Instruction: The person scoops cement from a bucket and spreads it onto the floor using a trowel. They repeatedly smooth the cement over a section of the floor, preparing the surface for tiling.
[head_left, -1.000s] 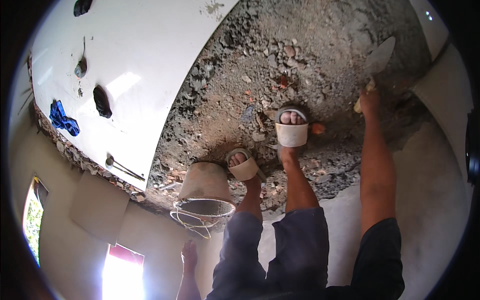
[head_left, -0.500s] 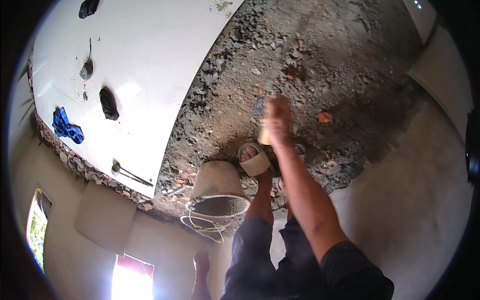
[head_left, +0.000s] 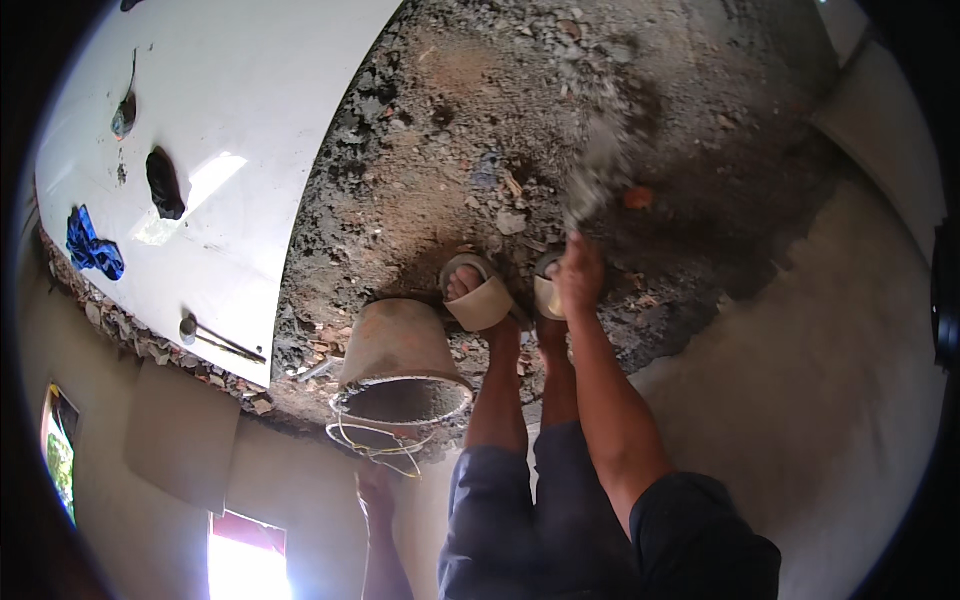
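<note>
A: What is the right hand (head_left: 580,275) gripping?

B: Its fingers are wrapping around the handle of a trowel (head_left: 594,180), and the fist is hiding most of that handle.

A: Where is the blade lying?

B: It is pointing away from the person, out over the rubble ground (head_left: 450,90). It is blurring so much that I cannot tell whether it is touching the dirt.

A: And the left hand (head_left: 375,492)?

B: It is showing low in the view, just below the wire handle (head_left: 372,447) of the bucket (head_left: 398,340), against a pale wall. The picture is leaving it too dim; I cannot tell whether its fingers are standing apart or together.

A: What is sitting closest to the right fist?

B: The right sandal (head_left: 546,297) is peeking out just beside it, partly covered from this angle. An orange brick piece (head_left: 638,197) is resting near the blade, on its right. Further left, the left sandal (head_left: 480,303) is standing near the bucket, whose mouth is showing dark inside.

A: And beyond those?

B: A glossy white panel (head_left: 240,110) is stretching along the left. On it a blue cloth (head_left: 93,243) is lying crumpled, a dark bundle (head_left: 165,183) is resting to its right, and a long-handled tool (head_left: 225,340) is lying near the lower corner. Below, a bright window (head_left: 248,560) is glaring.
</note>
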